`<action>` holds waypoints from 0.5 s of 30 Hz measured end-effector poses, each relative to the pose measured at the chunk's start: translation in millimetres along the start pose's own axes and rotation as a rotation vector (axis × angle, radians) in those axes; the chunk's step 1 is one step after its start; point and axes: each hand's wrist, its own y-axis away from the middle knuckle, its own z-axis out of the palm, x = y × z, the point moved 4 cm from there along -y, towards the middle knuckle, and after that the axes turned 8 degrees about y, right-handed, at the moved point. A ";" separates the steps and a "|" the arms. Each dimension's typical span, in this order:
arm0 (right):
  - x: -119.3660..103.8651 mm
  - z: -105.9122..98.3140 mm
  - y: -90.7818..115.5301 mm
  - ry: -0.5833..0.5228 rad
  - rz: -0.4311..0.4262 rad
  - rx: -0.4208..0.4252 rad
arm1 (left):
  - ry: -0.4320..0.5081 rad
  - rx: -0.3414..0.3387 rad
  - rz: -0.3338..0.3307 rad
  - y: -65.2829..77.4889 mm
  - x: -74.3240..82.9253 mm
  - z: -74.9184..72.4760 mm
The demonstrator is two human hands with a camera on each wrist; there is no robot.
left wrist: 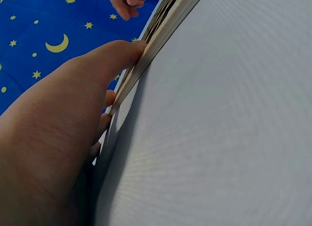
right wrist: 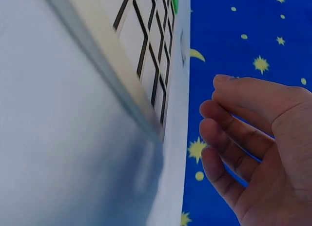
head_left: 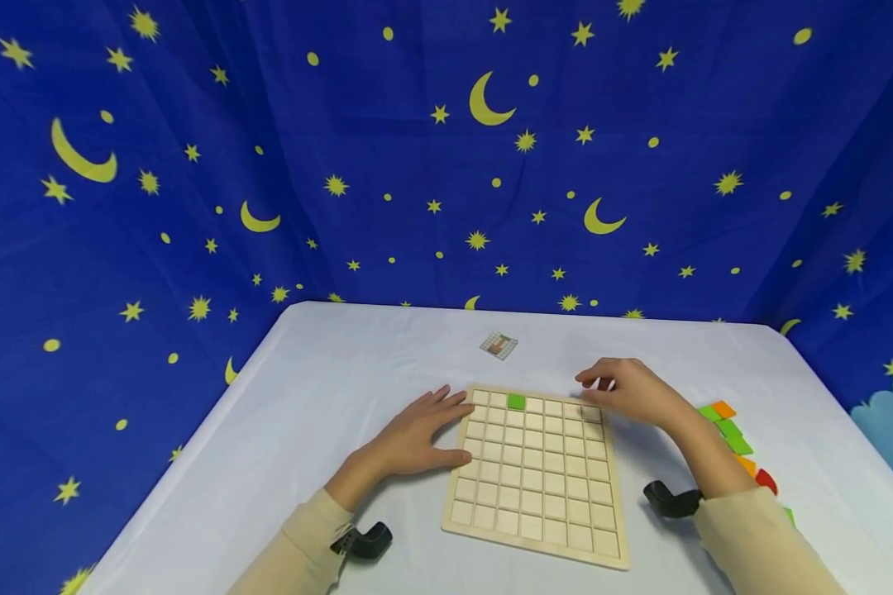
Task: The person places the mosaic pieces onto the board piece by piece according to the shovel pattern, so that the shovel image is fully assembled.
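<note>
A pale wooden board [head_left: 533, 478] with a grid of square recesses lies on the white table. One green square tile [head_left: 517, 402] sits in its top row, third recess from the left. My left hand [head_left: 422, 434] rests along the board's left edge, fingers spread, with the thumb [left wrist: 127, 52] touching the rim. Over the board's far right corner hovers my right hand [head_left: 628, 390]. Its fingers [right wrist: 229, 138] are loosely bent, and nothing shows between them and the thumb in the right wrist view.
A small card [head_left: 499, 345] with a printed grid and picture lies behind the board. To the right, partly behind my right forearm, are loose green tiles [head_left: 733, 436], an orange tile [head_left: 724, 409] and a red rounded piece [head_left: 766, 481]. Blue star-patterned cloth [head_left: 417, 149] surrounds the table.
</note>
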 end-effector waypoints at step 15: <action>34.5 -13.6 35.1 0.049 0.133 -0.020 | -0.008 -0.006 -0.016 -1.2 0.3 -0.2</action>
